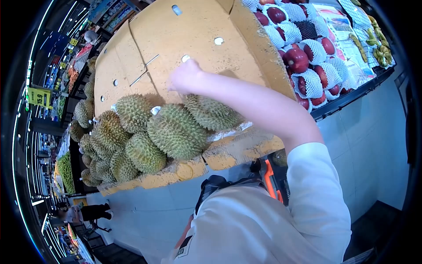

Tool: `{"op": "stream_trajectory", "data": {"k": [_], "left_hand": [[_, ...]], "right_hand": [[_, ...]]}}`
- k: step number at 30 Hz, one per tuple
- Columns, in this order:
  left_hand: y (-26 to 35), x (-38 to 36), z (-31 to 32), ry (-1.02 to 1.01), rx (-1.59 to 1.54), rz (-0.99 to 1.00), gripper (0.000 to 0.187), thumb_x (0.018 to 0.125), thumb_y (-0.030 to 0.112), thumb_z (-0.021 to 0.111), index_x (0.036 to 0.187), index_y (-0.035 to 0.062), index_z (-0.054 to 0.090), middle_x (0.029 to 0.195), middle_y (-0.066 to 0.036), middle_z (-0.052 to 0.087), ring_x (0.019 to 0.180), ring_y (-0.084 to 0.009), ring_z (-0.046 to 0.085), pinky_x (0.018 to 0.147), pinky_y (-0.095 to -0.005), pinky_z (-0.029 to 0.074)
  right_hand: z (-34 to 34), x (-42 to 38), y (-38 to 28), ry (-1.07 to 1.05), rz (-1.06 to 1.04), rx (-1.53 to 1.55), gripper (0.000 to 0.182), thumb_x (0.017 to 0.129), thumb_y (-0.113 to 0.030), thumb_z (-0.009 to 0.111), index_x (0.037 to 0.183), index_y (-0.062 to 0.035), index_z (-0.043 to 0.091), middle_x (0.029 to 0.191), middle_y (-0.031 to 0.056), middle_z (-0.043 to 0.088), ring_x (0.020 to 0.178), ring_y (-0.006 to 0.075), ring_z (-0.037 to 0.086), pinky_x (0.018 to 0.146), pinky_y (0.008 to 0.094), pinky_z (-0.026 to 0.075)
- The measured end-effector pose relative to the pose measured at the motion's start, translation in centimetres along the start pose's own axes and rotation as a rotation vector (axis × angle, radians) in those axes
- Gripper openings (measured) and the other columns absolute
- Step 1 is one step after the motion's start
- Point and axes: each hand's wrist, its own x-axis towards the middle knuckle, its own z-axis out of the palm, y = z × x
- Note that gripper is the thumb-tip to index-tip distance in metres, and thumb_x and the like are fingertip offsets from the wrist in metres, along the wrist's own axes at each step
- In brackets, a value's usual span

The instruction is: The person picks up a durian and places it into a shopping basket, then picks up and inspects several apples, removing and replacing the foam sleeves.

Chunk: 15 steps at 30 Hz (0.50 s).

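Note:
My right hand [185,77] reaches over the cardboard display from a white sleeve. Its fingers are curled closed at the stem end of a green spiky durian [213,113], and the stem itself is hidden beneath the hand. Beside it rests a larger durian [176,131] with a white-wrapped stem tip. Further left another durian [133,112] leans on the cardboard, above a smaller durian [145,152]. My left hand is out of view.
Right of the cardboard panel [189,26] are red apples [297,60], several in white foam nets. An orange-framed cart [269,178] stands close to my body. A yellow price sign [39,97] hangs at left. Another person [83,213] stands on the floor further off.

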Motion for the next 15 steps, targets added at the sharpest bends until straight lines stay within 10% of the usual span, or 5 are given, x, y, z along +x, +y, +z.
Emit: {"op": "stream_trajectory", "data": {"k": [8, 11, 15], "left_hand": [[-0.4, -0.2, -2.7, 0.131, 0.041, 0.008, 0.048, 0.092, 0.045, 0.053, 0.095, 0.0018, 0.073, 0.105, -0.029, 0.067, 0.101, -0.0430, 0.065, 0.088, -0.0474, 0.051], [3.9, -2.2, -5.4, 0.371, -0.136, -0.016, 0.056, 0.096, 0.049, 0.048, 0.085, -0.0002, 0.072, 0.090, -0.029, 0.068, 0.088, -0.0438, 0.067, 0.078, -0.0507, 0.051], [9.7, -5.9, -10.4, 0.584, -0.504, 0.173, 0.050, 0.102, 0.034, 0.047, 0.070, -0.0034, 0.056, 0.063, -0.022, 0.056, 0.060, -0.0329, 0.058, 0.059, -0.0445, 0.044]], "right_hand": [[1.2, -8.7, -5.9, 0.720, 0.180, 0.838, 0.049, 0.100, -0.039, 0.050, 0.068, -0.0034, 0.063, 0.061, 0.0182, 0.059, 0.054, 0.0329, 0.060, 0.051, 0.0439, 0.043], [4.0, -14.0, -13.8, 0.599, 0.131, 1.305, 0.045, 0.104, -0.027, 0.051, 0.069, -0.0001, 0.047, 0.056, 0.0023, 0.035, 0.057, 0.0081, 0.033, 0.051, 0.0313, 0.032], [10.8, -16.9, -23.0, 0.179, 0.182, 1.590, 0.047, 0.107, -0.037, 0.042, 0.068, -0.0096, 0.041, 0.065, -0.0073, 0.035, 0.061, 0.0055, 0.031, 0.054, 0.0261, 0.029]]}}
